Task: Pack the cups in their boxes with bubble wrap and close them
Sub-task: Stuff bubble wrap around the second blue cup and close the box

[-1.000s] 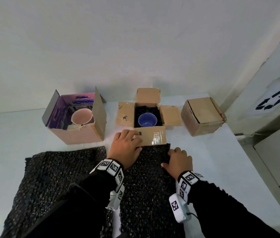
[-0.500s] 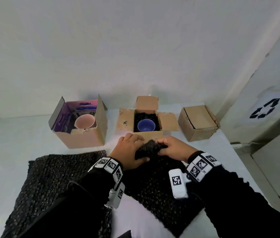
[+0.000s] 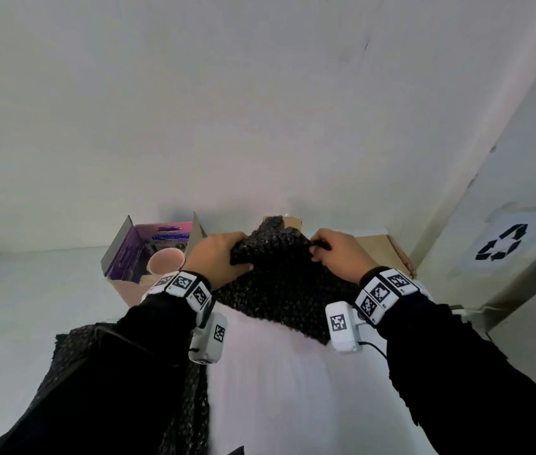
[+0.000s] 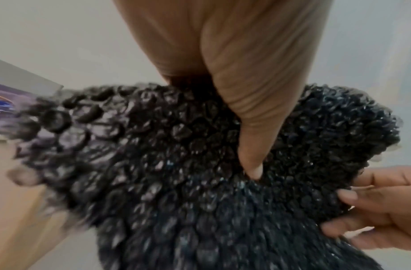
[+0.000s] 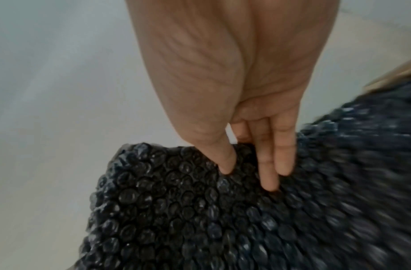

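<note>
bubble wrap (image 3: pixel 279 284) hangs pinched between left hand (image 3: pixel 217 257) and right hand (image 3: pixel 339 254).

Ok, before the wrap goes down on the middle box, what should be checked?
1. Left hand grips the wrap: ok.
2. Right hand pinches the wrap: ok.
3. Wrap lifted off the table: far edge ok, near edge cannot tell.
4. Middle box open, blue cup inside: cannot tell, the wrap hides them.
5. Pink cup clear of the wrap: ok.
</note>
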The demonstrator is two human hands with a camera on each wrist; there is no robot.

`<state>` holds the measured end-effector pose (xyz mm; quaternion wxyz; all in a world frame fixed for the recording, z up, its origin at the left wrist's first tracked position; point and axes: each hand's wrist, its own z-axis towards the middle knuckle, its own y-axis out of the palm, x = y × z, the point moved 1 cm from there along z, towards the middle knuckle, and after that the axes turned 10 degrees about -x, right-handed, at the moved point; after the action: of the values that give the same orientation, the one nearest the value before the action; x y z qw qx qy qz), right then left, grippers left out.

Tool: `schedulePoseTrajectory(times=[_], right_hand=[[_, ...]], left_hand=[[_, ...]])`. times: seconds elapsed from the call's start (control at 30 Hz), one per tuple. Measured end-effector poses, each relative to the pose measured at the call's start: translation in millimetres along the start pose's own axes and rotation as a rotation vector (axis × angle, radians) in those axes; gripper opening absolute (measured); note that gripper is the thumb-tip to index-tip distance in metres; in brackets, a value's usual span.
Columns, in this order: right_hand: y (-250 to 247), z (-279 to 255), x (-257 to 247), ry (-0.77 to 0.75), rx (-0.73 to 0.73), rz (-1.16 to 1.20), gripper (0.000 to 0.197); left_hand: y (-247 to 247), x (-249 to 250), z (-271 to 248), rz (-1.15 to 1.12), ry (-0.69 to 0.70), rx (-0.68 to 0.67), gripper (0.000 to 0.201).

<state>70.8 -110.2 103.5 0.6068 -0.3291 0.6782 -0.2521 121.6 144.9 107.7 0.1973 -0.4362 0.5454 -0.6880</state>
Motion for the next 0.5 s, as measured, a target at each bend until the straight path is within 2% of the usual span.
schedulePoseTrajectory(times=[0.1,0.2,0.3,0.4,0.47,0.5], right_hand=[[-12.2,13.9,-16.3,-0.100,0.160,0.013,0.010],[-20.3,32.5,-27.2,-0.176,0.273,0.093,0.011],[-27.2,48.5,-33.9,-0.258,0.316,0.206,0.017],[-30.2,57.7,-36.4,-0.343,0.302,0.300,0.029],[-27.4,57.3,-34.4,-0.343,0.249,0.267,0.030],[-24.8,56.1,-30.5,-0.310,0.235,0.196,0.047]], left_hand=[[-15.4,3.1,11.2,-0.073,0.051,0.177,0.027],[-32.4,13.7,24.4,-0.065,0.099,0.369,0.030],[-44.1,20.9,31.7,0.059,0.131,0.517,0.037],[-42.7,19.9,37.3,0.193,0.182,0.582,0.035],[-33.0,17.7,41.7,0.218,0.184,0.547,0.030],[-25.8,16.5,43.9,0.223,0.172,0.502,0.029]])
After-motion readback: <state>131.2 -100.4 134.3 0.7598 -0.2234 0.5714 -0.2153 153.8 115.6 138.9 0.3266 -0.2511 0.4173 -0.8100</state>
